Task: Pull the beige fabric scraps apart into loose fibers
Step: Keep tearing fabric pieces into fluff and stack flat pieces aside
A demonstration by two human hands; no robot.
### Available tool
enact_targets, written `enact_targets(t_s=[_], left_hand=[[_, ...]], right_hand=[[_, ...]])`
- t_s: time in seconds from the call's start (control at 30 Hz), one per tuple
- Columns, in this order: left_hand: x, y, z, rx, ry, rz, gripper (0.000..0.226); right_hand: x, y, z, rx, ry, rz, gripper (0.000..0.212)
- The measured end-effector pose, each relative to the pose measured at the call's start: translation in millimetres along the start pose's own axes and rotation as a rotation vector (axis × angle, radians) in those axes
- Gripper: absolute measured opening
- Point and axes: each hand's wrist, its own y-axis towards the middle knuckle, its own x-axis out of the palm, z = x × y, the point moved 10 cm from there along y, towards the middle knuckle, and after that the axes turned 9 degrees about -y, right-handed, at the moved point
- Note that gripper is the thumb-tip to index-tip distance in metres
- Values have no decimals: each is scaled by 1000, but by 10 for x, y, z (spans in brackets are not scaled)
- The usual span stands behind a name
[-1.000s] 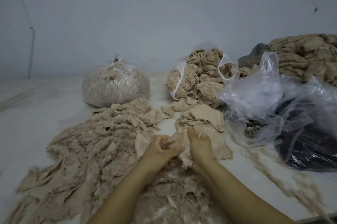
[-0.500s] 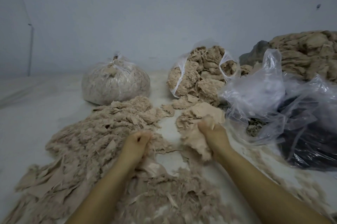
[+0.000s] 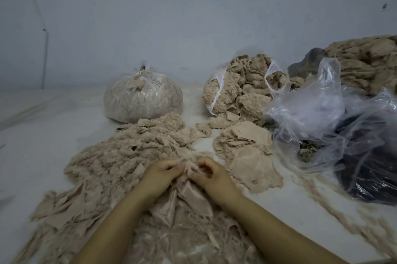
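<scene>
- The beige scrap [image 3: 189, 190] sits bunched between my two hands, low on the white counter [image 3: 64, 126], its lower part draped toward me.
- My left hand [image 3: 160, 174] has its grip curled tight on the scrap's top edge.
- My right hand [image 3: 211, 174] pinches the same edge, the two grips nearly touching.
- Left of the scrap spreads the loose fiber heap [image 3: 129, 152].
- Right of the scrap lies a pile of flat scraps [image 3: 247, 156].
- Behind the scrap stand a tied bag [image 3: 142, 100] and an open bag [image 3: 242, 89].
</scene>
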Motion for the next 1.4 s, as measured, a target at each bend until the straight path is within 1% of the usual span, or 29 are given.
enact_targets(t_s=[0.07,0.1,0.13,0.2,0.27,0.3,0.33,0.37,0.4,0.47,0.53,0.57,0.63,0.67,0.7,0.73,0.77,0.8,0.83,0.87,0.9,1.07,1.13,1.2,1.23,1.3,1.33,1.37,1.4], left_hand=[[2,5,2,-41,-206,-23,40],[-45,17,-10,-61,-287,-1,41],[-93,32,-12,-63,-316,21,39],[-92,53,-15,-66,-263,-4,38],[17,65,-39,-69,-105,-88,42],[39,66,-29,-45,-35,-89,37],[19,73,4,-10,-12,-52,27],[-31,77,38,7,-56,3,21],[-84,85,41,4,-148,47,22],[-166,99,37,-18,-330,81,25],[-259,98,41,-17,-435,109,25],[-306,93,54,-7,-436,127,25],[-301,75,126,21,-294,110,22],[-250,82,137,25,-192,74,30],[-198,96,133,9,-88,46,42],[-137,112,117,-16,3,21,46],[-77,121,124,-19,95,0,37],[-33,124,150,-2,170,-11,17],[-18,128,185,28,217,-3,14],[-54,147,196,59,223,34,29],[-109,152,208,82,201,80,36],[-428,154,213,129,92,292,33],[-497,176,195,137,76,339,31],[-501,193,207,148,80,362,29],[-542,196,213,147,52,402,28],[-749,150,263,151,-54,561,28],[-881,109,319,168,-49,648,29],[-965,84,402,186,29,688,29],[-959,93,485,207,129,661,29]], right_hand=[[-52,36,20,69,259,65,19],[-59,51,40,104,339,65,23],[-50,60,44,127,380,40,25],[-5,68,15,130,408,-33,27],[21,64,-18,123,394,-57,29],[13,63,-18,132,378,-36,29],[-15,63,-8,149,372,4,29],[-55,64,15,173,380,47,28],[-92,62,42,198,404,82,25],[-159,50,96,238,471,116,17],[-214,30,127,255,503,122,18],[-234,21,137,259,502,123,20],[-249,9,113,246,464,113,20],[-246,8,76,224,429,104,20],[-237,12,33,191,387,96,18],[-228,15,-10,158,343,91,17],[-225,21,-37,132,308,96,16],[-240,22,-46,116,285,115,15],[-279,19,-37,112,275,150,14],[-332,7,-16,115,279,191,16],[-386,-11,19,123,295,224,19],[-464,-103,188,159,395,242,20],[-455,-111,223,157,399,240,21],[-469,-100,217,132,294,256,25],[-496,-97,208,116,206,276,27],[-581,-100,203,93,30,320,31],[-598,-116,205,76,-44,321,33],[-573,-137,197,58,-135,287,35],[-500,-152,176,31,-238,215,35]])
